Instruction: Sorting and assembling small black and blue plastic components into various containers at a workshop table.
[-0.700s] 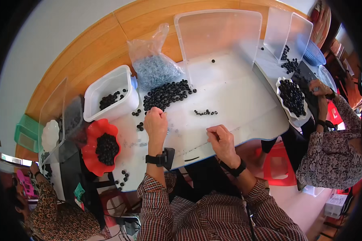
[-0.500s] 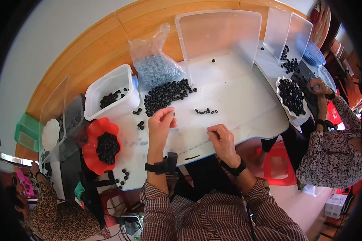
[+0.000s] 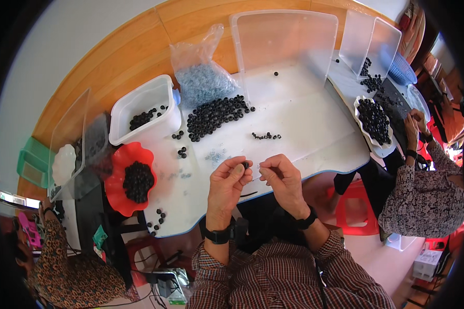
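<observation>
Above the near edge of the table, my left hand (image 3: 225,186) pinches a small round black part (image 3: 245,165) between thumb and fingertips. Close beside it is my right hand (image 3: 284,186), its thumb and index finger pressed together; whatever is in that pinch is too small to name. The fingertips of the two hands almost meet. Beyond them lies a short row of tiny dark pieces (image 3: 266,136). A wide heap of round black parts (image 3: 216,118) covers the table farther back. Small pale blue bits (image 3: 217,155) are scattered behind my left hand.
A clear bag of pale blue pieces (image 3: 203,85), a white tub (image 3: 119,126) and a red scalloped bowl (image 3: 116,177) of black parts stand at left. An upright clear plastic panel (image 3: 286,38) borders the back. Co-workers sit on both sides, one by a white dish (image 3: 359,126).
My left hand has come nearer and to the right, away from the heap, now showing a black part. Both hands have drawn together. The right co-worker's hands have shifted.
</observation>
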